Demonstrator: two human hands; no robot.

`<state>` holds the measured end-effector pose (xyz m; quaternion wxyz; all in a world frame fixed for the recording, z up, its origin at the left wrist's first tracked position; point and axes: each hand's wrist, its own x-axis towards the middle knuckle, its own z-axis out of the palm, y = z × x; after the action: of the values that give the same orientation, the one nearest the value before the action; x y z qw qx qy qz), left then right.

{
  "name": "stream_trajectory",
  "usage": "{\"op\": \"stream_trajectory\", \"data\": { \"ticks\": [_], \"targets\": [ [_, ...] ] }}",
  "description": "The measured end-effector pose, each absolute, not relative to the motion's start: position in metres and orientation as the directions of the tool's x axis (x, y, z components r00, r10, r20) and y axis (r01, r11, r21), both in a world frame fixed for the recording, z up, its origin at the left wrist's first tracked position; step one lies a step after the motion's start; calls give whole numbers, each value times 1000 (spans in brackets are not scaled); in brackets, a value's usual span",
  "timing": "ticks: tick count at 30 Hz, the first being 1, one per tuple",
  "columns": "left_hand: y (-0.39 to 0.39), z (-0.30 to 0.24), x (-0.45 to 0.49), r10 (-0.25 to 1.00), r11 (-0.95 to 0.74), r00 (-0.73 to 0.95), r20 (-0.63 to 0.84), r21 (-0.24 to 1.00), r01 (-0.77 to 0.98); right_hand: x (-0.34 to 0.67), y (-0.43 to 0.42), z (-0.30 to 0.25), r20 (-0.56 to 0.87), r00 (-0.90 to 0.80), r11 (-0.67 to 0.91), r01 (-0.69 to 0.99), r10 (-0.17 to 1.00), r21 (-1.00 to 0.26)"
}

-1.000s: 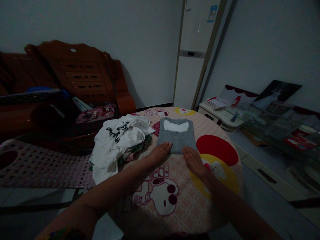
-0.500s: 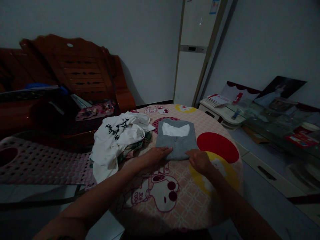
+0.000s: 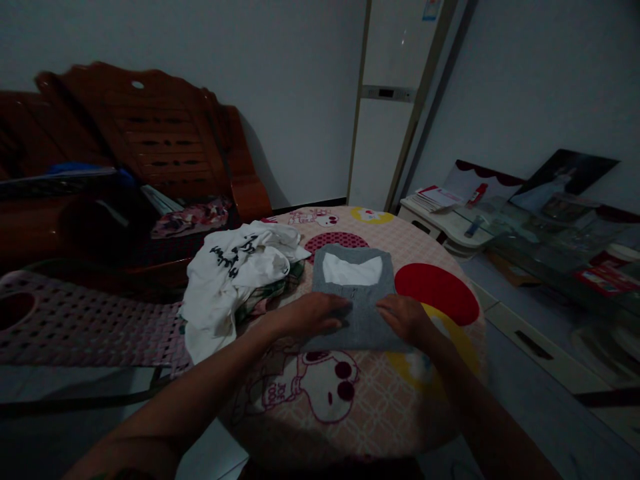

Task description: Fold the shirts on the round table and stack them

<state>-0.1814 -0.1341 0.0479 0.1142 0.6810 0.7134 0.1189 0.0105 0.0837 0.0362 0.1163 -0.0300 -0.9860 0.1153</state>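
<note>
My left hand (image 3: 317, 313) lies over the left side of the grey top (image 3: 364, 312), its thumb and fingers apart, while my right hand (image 3: 404, 317) is at the opposite side with its fingertips bunched near the fabric; I cannot tell whether that grip pinches any cloth. The top lies flat on the round, cloth-covered surface (image 3: 417, 243), between my two hands, its neckline away from me with white showing inside it, its straight lower edge towards me. Left of it, near my left forearm, a white shirt (image 3: 213, 287) with black lettering sits crumpled on a green plaid cloth (image 3: 263, 293). A carved wooden bench (image 3: 160, 143) stands beyond, against the wall.
</note>
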Motion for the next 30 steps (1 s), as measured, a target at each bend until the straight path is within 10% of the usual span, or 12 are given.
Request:
{"op": "stream_trajectory", "data": {
  "ticks": [30],
  "targets": [
    [-61,33,-217,908,411,-397,-138,99,906,-62,101,23,52,-987,982,147,154,-119]
  ]
}}
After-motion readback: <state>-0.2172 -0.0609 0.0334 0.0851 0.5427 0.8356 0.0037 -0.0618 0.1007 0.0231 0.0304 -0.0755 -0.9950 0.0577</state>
